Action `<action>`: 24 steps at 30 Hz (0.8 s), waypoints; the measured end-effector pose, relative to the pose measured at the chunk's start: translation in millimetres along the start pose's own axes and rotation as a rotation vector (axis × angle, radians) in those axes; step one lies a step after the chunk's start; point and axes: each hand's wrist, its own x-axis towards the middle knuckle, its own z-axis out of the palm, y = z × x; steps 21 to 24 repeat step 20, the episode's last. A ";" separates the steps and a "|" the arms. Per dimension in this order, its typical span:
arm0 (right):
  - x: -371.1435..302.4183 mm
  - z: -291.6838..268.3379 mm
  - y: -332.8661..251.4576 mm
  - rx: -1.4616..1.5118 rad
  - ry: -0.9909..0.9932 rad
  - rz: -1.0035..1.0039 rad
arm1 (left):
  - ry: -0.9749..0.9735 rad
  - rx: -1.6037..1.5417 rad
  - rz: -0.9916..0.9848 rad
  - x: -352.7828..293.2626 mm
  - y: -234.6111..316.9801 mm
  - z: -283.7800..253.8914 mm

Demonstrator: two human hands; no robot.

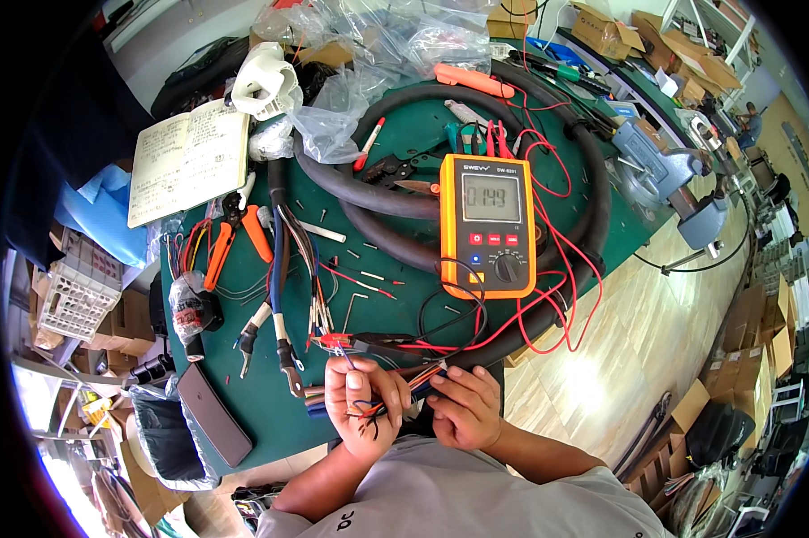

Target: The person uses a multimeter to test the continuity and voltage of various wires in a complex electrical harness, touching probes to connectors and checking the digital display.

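Observation:
My left hand (361, 405) is closed round thin coloured wires (420, 384), whose dark and orange ends stick out below its fingers. Close beside it, my right hand (465, 405) is curled on the same wires, its thumb and fingertips together. A red test clip (334, 342) sits just above my left hand, near the stripped ends of another wire bundle (311, 269). Red and black leads run from the clips towards an orange handheld meter (489, 224) with a lit display, lying on the thick black cable (382, 194). The wire tips inside my fingers are hidden.
Orange-handled pliers (221, 254), an open notebook (189, 161) and a dark phone (214, 414) lie on the left of the green table (243, 394). Clear plastic bags (378, 54) heap at the back. A blue-grey vise (660, 161) stands at the right edge; a lined bin (167, 435) is lower left.

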 end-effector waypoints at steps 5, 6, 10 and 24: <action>-7.7 4.2 0.4 -0.024 -0.025 -0.006 | 0.025 -0.002 -0.012 -2.2 -2.0 -1.2; -8.4 4.3 0.6 -0.026 -0.031 -0.006 | 0.025 -0.001 -0.011 -2.3 -2.3 -1.5; -11.1 5.0 0.1 -0.036 -0.050 -0.001 | 0.003 0.006 -0.009 -0.8 -0.7 -1.0; -12.9 4.9 -1.5 -0.026 -0.058 0.013 | 0.042 0.002 -0.005 -2.0 -1.6 0.6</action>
